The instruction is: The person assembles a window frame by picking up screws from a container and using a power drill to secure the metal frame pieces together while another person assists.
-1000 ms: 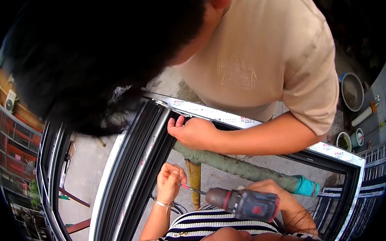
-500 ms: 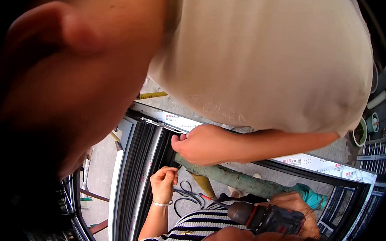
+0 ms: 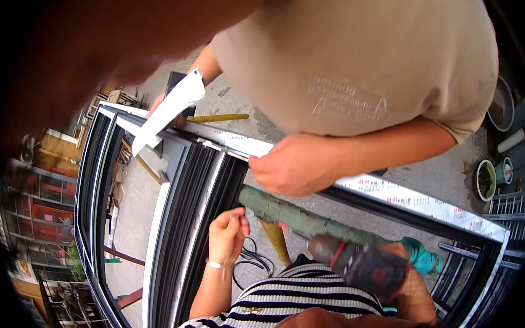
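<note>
Drill shifted forward — right hand clasping it.

Cable left of drill; beam beyond both; buckets far right.

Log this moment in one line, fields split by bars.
left hand: pinched, contents unclear, near green bar | right hand: holding drill | co-worker's hand: at window-like frame
</note>
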{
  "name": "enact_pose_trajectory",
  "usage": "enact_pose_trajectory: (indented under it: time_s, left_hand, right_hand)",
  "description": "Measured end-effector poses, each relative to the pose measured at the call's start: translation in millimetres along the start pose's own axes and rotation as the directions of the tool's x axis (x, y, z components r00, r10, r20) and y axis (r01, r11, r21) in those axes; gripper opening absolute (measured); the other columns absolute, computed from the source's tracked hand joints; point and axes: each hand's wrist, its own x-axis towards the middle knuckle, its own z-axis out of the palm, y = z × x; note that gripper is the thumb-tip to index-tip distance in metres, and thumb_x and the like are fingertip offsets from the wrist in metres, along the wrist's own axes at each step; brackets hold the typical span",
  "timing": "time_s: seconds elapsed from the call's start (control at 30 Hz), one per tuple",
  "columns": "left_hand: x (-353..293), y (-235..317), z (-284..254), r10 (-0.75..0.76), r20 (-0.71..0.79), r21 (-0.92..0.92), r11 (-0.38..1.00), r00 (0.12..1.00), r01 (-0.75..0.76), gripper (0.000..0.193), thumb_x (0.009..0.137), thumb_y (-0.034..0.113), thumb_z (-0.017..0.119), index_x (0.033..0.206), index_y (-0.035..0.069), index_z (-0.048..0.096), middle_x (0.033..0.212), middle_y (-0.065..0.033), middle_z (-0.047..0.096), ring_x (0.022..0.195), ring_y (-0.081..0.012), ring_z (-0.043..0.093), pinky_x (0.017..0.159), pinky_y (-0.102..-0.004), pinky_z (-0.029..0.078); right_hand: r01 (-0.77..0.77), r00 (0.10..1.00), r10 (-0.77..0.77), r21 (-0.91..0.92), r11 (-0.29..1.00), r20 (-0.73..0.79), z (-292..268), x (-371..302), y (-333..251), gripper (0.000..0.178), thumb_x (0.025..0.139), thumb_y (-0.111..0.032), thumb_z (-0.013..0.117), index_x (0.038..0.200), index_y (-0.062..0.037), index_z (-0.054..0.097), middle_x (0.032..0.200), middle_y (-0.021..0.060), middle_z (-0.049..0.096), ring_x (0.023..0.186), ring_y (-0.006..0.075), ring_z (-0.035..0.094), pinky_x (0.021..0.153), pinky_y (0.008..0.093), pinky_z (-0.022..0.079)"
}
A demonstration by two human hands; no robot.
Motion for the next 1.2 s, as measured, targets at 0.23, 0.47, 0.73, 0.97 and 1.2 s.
enact_pose_trajectory:
  time_s: [0.23, 0.47, 0.73, 0.97, 1.2]
  left_hand:
    - [8.8, -16.4, 45.5, 0.003, 0.244, -0.285, 0.956, 0.97, 0.069, 0.023, 0.096, 0.021, 0.058, 0.105, 0.0, 0.062, 0.097, -0.0114, 0.068, 0.09, -0.0247, 0.068, 0.078, -0.0316, 0.059]
    - [-4.2, 3.7, 31.2, 0.041, 0.24, -0.48, 0.874, 0.97, 0.082, 0.024, 0.096, 0.021, 0.057, 0.106, 0.001, 0.063, 0.097, -0.013, 0.069, 0.096, -0.0269, 0.069, 0.076, -0.0317, 0.062]
    - [4.1, 16.0, 11.0, 0.029, 0.271, -0.199, 0.98, 0.962, 0.027, 0.022, 0.097, 0.016, 0.057, 0.107, -0.003, 0.062, 0.098, -0.0152, 0.069, 0.092, -0.0271, 0.07, 0.077, -0.0319, 0.061]
    - [57.8, 6.1, 19.9, -0.065, 0.112, -0.425, 0.899, 0.992, 0.106, 0.02, 0.097, 0.017, 0.058, 0.109, 0.001, 0.06, 0.097, -0.0089, 0.067, 0.094, -0.0221, 0.068, 0.081, -0.029, 0.059]
    - [96.2, -9.2, 28.5, 0.015, -0.048, -0.415, 0.909, 0.999, -0.034, 0.02, 0.097, 0.006, 0.053, 0.116, -0.001, 0.056, 0.106, -0.0115, 0.064, 0.096, -0.0222, 0.065, 0.085, -0.03, 0.056]
  right_hand:
    - [-0.349, 0.932, 0.362, 0.355, 0.867, 0.032, 53.8, 2.9, 9.3, 0.019, 0.081, -0.006, 0.07, 0.097, -0.0029, 0.06, 0.08, 0.0018, 0.062, 0.067, 0.0126, 0.06, 0.064, 0.0302, 0.05]
    - [-0.291, 0.953, 0.299, 0.393, 0.872, 0.042, 83.8, 9.8, -5.1, 0.028, 0.082, -0.002, 0.068, 0.109, 0.0027, 0.063, 0.077, 0.0044, 0.063, 0.064, 0.0143, 0.062, 0.058, 0.0283, 0.052]
    - [-0.332, 0.937, 0.344, 0.453, 0.827, 0.06, 102.2, 23.6, -4.9, 0.031, 0.083, -0.011, 0.066, 0.11, 0.0034, 0.061, 0.073, 0.0075, 0.062, 0.064, 0.0162, 0.062, 0.059, 0.0296, 0.051]
    - [-0.31, 0.923, 0.384, 0.552, 0.774, -0.02, 130.0, 58.7, 6.0, 0.028, 0.087, -0.011, 0.063, 0.111, 0.004, 0.06, 0.073, 0.0071, 0.061, 0.064, 0.0163, 0.061, 0.06, 0.0302, 0.052]
    - [-0.155, 0.919, 0.346, 0.634, 0.757, -0.188, 164.0, 94.2, 41.0, 0.022, 0.085, -0.008, 0.065, 0.103, 0.0058, 0.06, 0.078, 0.0079, 0.063, 0.063, 0.0158, 0.062, 0.056, 0.0309, 0.053]
